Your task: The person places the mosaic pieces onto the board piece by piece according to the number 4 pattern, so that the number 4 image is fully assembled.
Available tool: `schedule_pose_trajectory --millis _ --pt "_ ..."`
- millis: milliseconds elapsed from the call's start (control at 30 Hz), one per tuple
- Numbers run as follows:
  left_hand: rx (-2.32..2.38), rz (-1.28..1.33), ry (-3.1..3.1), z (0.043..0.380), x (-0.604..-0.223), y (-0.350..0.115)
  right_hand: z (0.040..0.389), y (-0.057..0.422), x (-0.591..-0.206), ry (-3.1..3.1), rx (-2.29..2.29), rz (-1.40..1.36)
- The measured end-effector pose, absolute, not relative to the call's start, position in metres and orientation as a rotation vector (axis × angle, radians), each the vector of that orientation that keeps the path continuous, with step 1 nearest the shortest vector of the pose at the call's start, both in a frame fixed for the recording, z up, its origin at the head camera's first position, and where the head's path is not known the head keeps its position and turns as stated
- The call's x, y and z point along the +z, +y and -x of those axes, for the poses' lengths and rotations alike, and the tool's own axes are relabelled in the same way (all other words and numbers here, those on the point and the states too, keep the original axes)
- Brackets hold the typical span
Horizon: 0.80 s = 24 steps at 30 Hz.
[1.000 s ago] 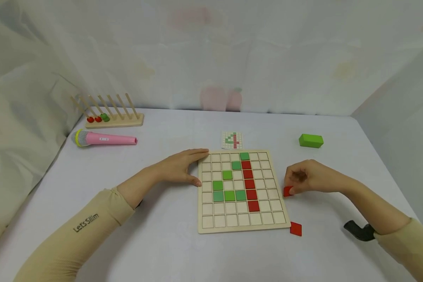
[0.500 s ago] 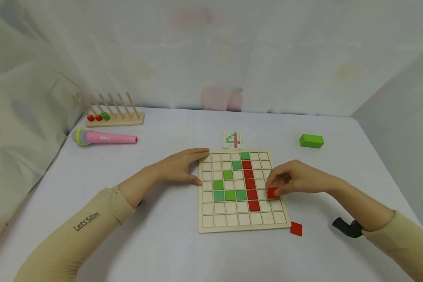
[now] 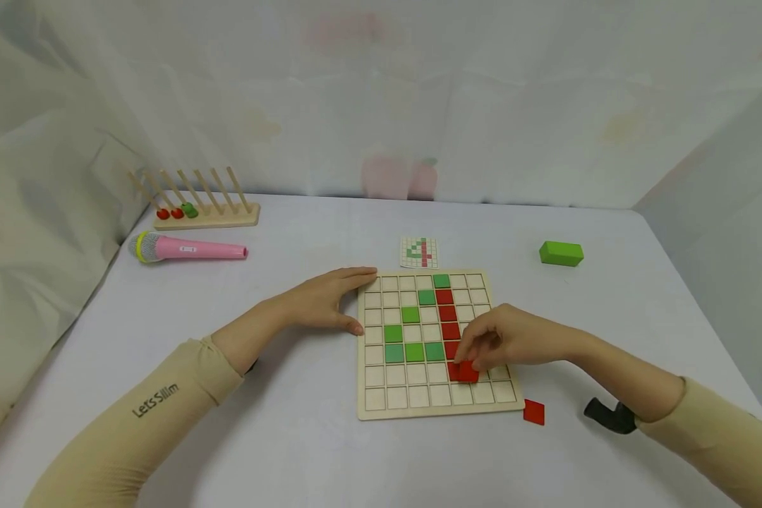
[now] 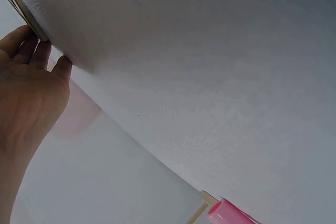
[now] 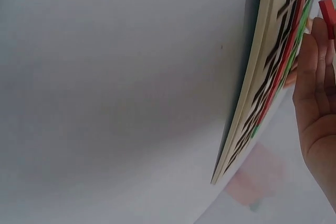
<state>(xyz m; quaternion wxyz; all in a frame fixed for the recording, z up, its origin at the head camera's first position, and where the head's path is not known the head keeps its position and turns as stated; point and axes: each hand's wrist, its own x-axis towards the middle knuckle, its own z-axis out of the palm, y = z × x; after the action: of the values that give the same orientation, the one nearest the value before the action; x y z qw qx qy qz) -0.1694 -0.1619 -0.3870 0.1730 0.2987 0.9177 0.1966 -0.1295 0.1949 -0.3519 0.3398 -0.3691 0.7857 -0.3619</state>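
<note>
A square wooden grid board [image 3: 413,397] lies on the white table, with green tiles in a stepped line and a row, and red tiles in a column. My right hand [image 3: 514,337] pinches a red tile [image 3: 469,372] over the board, just right of the lowest red tile in the column. In the right wrist view, the held red tile [image 5: 327,13] shows at the fingertips. My left hand [image 3: 320,300] rests at the board's left edge, fingers and thumb spread along it. Another red tile [image 3: 534,412] lies on the table by the board's near right corner.
Behind the board is a small pattern card [image 3: 419,252]. A green block [image 3: 561,254] stands at the back right. At the back left are a pink microphone [image 3: 197,250] and a wooden peg rack [image 3: 228,219] with red and green beads.
My right hand has carried the red tile leftward and toward me, from beside the board's right edge to over the grid. My left hand has stayed at the board's left edge.
</note>
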Motion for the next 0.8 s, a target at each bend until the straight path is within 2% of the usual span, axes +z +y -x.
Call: schedule_pose_trajectory --millis 800 --pt "0.568 -0.842 2.600 0.169 -0.387 -0.162 0.114 0.181 -0.361 2.089 -0.862 1.066"
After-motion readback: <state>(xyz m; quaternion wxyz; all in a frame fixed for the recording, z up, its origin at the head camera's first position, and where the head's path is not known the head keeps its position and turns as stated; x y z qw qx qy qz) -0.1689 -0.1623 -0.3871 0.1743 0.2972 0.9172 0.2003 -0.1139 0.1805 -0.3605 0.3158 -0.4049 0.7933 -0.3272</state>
